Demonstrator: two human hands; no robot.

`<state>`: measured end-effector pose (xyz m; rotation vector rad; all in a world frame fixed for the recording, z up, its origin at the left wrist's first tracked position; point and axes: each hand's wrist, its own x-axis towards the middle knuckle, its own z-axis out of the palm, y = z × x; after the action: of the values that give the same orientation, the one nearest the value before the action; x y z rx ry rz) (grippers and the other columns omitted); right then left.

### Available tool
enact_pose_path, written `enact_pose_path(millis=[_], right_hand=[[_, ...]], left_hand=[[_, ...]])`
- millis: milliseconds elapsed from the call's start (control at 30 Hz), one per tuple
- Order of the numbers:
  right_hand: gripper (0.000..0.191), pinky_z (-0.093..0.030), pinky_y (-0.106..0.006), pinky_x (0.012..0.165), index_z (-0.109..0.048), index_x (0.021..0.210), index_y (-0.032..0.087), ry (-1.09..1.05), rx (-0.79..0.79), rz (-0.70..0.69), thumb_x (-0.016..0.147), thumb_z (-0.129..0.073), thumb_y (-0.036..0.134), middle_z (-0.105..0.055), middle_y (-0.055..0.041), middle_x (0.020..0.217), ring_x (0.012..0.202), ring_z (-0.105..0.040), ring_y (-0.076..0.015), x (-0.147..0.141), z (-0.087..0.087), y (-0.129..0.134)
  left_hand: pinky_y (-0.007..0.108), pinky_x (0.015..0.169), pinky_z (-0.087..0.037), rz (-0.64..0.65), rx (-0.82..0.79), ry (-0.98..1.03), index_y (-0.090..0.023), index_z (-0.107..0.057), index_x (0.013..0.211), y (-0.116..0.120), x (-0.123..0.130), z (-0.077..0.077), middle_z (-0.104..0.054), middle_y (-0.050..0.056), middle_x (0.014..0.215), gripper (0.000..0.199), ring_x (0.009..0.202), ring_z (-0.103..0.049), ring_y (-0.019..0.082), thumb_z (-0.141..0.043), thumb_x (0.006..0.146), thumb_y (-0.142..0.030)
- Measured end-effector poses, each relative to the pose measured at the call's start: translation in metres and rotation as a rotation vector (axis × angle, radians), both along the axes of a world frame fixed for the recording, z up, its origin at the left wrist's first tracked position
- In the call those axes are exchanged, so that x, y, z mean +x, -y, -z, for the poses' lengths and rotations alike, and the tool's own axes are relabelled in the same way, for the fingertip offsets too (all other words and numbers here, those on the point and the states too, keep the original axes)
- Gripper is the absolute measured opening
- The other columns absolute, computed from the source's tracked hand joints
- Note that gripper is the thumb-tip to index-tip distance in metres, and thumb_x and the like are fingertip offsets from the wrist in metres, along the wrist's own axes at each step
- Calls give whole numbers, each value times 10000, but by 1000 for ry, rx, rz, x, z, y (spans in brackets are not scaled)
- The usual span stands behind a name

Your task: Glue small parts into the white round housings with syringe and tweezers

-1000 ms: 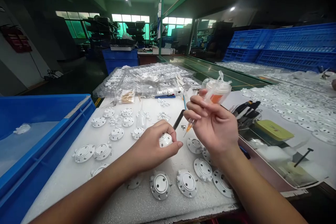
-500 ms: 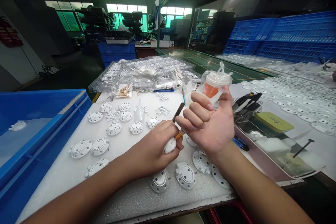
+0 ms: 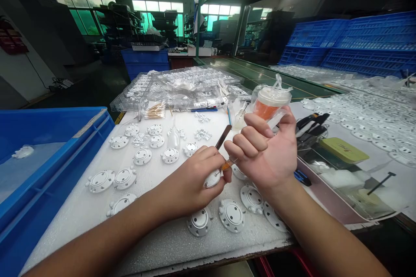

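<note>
My left hand (image 3: 198, 175) is closed round a small white rounded part (image 3: 212, 178). The flat dark end of a slim tool like tweezers (image 3: 224, 136) sticks up behind its knuckles. Beside it, my right hand (image 3: 264, 151) has its fingers curled in, palm towards me. A thin tip with an amber hub (image 3: 229, 163) runs from the curled fingers to the white part; the rest of that applicator is hidden in the fist. Round white discs with dark dots (image 3: 231, 215) lie on the white foam sheet (image 3: 156, 242) under and around my hands.
A blue bin (image 3: 65, 169) stands at left. Beyond my hands are cotton swabs (image 3: 155, 110), a clear dropper bottle (image 3: 173, 138), a lidded cup with orange contents (image 3: 268, 104) and clear trays (image 3: 182, 82). A tool box (image 3: 344, 207) with a yellow-green lidded tin (image 3: 344, 149) stands at right.
Both hands have shifted slightly right in the view, together with much of the scene. The grips look the same, with the amber-hubbed tip still at the white part.
</note>
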<state>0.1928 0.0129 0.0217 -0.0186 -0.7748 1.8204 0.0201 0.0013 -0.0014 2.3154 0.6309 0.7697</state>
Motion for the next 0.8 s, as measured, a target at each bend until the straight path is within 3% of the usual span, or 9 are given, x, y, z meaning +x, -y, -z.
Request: enact_pose_path(millis=[300, 500, 800], right_hand=[[563, -248, -257, 461, -200, 583, 208, 87, 106, 32, 886, -360, 655, -141, 83, 418, 386, -122, -99, -1, 0, 0], [508, -245, -258, 468, -200, 571, 204, 96, 142, 38, 832, -471, 546, -135, 84, 413, 385, -122, -93, 0, 1, 2], [475, -259, -262, 469, -199, 560, 208, 88, 129, 23, 825, -397, 549, -147, 77, 414, 388, -129, -98, 2, 2, 3]], left_hand=[[245, 864, -388, 0, 0, 0, -169, -555, 847, -1, 0, 1, -528, 10, 899, 136, 927, -492, 144, -561, 848, -33], [250, 852, -390, -2, 13, -10, -166, -553, 856, -3, 1, 4, -527, 13, 895, 123, 914, -492, 146, -558, 858, -44], [239, 849, -391, 5, 2, -9, -166, -553, 856, -2, 1, 4, -530, 10, 899, 128, 915, -496, 137, -557, 855, -38]])
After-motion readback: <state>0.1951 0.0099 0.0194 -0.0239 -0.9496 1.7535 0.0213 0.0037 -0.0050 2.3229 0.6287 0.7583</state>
